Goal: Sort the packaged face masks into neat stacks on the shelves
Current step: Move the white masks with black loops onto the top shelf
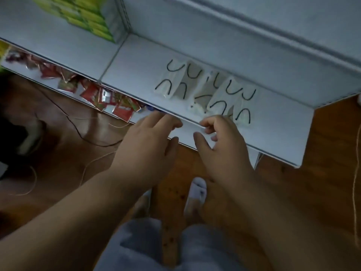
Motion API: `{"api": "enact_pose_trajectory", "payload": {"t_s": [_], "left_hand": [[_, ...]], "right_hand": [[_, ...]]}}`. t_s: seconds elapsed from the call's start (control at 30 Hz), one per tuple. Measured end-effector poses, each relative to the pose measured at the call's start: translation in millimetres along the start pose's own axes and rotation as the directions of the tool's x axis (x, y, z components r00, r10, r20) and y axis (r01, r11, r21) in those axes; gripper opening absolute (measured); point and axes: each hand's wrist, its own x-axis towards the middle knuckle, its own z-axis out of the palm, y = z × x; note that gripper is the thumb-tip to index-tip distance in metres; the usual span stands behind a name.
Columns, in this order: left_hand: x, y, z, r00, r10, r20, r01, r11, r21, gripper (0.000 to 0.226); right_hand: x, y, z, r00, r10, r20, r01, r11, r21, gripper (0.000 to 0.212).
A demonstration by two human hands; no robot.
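Right now my left hand [150, 137] sits at the centre of the frame, its fingers stretched out and loosely spread over the front lip of the white shelf [136, 61], with nothing in its grip. Just beside it, a little to the right, my right hand [220, 141] has its fingers curled at the same lip; the fingertips [207, 125] meet the near edge of the closest packet, though motion blur keeps me from telling whether that grip has actually pinched it. The packaged face masks [205, 89] lie on the shelf above my hands, in the middle right of the frame: clear wrappers with black ear loops, spread in a loose, overlapping row and not squared up. In the upper left, a stack of green and yellow boxes [86, 16] stands on the same shelf, well apart from the masks. Below that, on a lower shelf at the left, red sachets [109, 98] lie scattered. At the bottom of the frame, my grey-clad legs and a white sock [198, 189] stand on the wooden floor [322, 182].
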Motion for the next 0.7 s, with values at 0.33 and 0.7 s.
{"api": "enact_pose_trajectory", "payload": {"t_s": [0.33, 0.7], "left_hand": [[74.9, -67.6, 113.5, 0.989, -0.013, 0.147, 0.018, 0.999, -0.032, 0.031], [146.1, -91.4, 182.8, 0.870, -0.335, 0.362, 0.462, 0.811, -0.360, 0.022]], "right_hand": [[62.5, 109.3, 102.2, 0.992, 0.126, -0.030, -0.126, 0.992, -0.010, 0.027], [180.8, 184.4, 151.3, 0.984, 0.096, 0.147, 0.002, 0.832, -0.555, 0.060]]}}
